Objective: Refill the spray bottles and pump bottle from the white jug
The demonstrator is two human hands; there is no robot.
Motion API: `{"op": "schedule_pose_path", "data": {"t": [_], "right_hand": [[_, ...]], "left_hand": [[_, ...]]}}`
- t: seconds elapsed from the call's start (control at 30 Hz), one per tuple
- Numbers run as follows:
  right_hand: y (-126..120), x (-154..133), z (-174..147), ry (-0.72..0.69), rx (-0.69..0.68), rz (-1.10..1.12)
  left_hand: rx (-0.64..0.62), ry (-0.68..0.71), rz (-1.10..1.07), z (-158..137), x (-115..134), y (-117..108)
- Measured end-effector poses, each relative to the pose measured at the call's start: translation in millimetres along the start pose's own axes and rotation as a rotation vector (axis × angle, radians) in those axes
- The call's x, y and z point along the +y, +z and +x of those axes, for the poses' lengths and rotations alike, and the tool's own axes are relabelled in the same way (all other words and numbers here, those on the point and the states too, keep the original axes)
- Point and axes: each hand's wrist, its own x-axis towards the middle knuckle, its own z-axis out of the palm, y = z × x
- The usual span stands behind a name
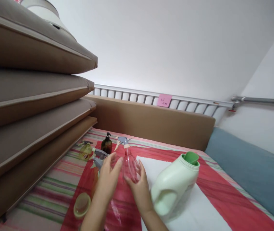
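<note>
My right hand [139,191] is wrapped round the lower body of a clear pink spray bottle [131,166] with a grey trigger head, which stands upright in front of me. To the left of this bottle, my left hand [109,175] has its fingers curved and apart, with nothing seen between them. Beside and partly behind that hand are more spray bottles with grey trigger heads [98,162]; their bodies are mostly hidden. A pale green jug [169,186] with a green cap [191,158] leans to the right of my right hand.
A dark pump bottle [107,145] and a yellow bottle [86,151] stand farther back. At the lower left lies a round yellowish dish or lid [82,205]. Red cloth [214,179] and a white sheet [199,208] cover striped bedding. Folded mattress sections [36,93] rise on the left.
</note>
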Motion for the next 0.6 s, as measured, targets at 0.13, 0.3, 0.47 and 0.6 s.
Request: {"op": "schedule_pose_path", "data": {"t": [0.13, 0.3, 0.47, 0.6], "right_hand": [[-18, -8, -35, -0.135, -0.001, 0.050], [-22, -4, -58, -0.208, 0.012, 0.082], [-36, -2, -62, -0.126, -0.020, 0.197], [-48, -4, -68, -0.101, -0.070, 0.284]], "left_hand": [[-0.024, -0.016, -0.010, 1, -3, 19], [-0.023, -0.019, -0.065, -11, 10, 34], [-0.098, 0.157, 0.015, -22, 19, 47], [-0.116, 0.157, -0.033, -27, 24, 53]]}}
